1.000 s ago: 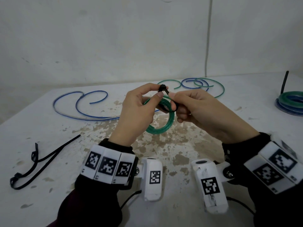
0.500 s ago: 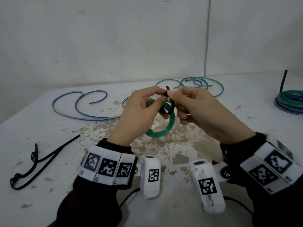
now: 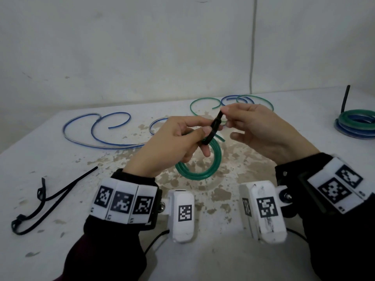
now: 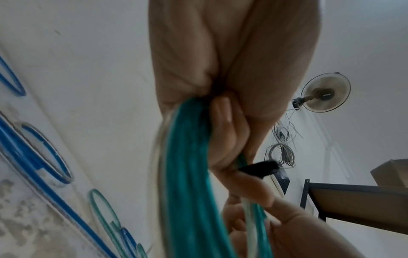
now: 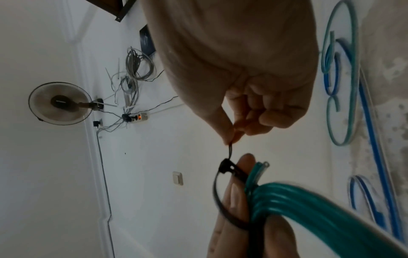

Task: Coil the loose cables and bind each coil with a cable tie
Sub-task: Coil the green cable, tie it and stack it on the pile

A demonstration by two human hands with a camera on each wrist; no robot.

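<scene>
- The right hand (image 3: 261, 128) pinches the free tail of the tie (image 3: 215, 123) between thumb and forefinger, its other fingers curled clear; gripping the very tip gives the most length to draw through the tie's head.
- The left hand (image 3: 176, 138) is closed on the green coil (image 3: 199, 171), clamping the turns together right where the tie wraps them; I judge this keeps the turns from springing apart while the loop is slack.
- In the right wrist view the tie forms a loose loop that takes in a left finger as well as the coil, so it is threaded but not yet cinched. That finger will need to slip out before tightening.
- The coil is held above the surface (image 3: 60, 199), at mid-height between both hands, with its cut end poking out near the tie's head.
- On the surface beyond lie loose blue cables (image 3: 97, 134) at left and mixed green and blue ones (image 3: 233, 102) behind the hands, not yet coiled.
- Spare ties (image 3: 44, 201) lie near left, within reach.
- A stack of coils (image 3: 357, 122) sits far right, apparently done and set aside.
</scene>
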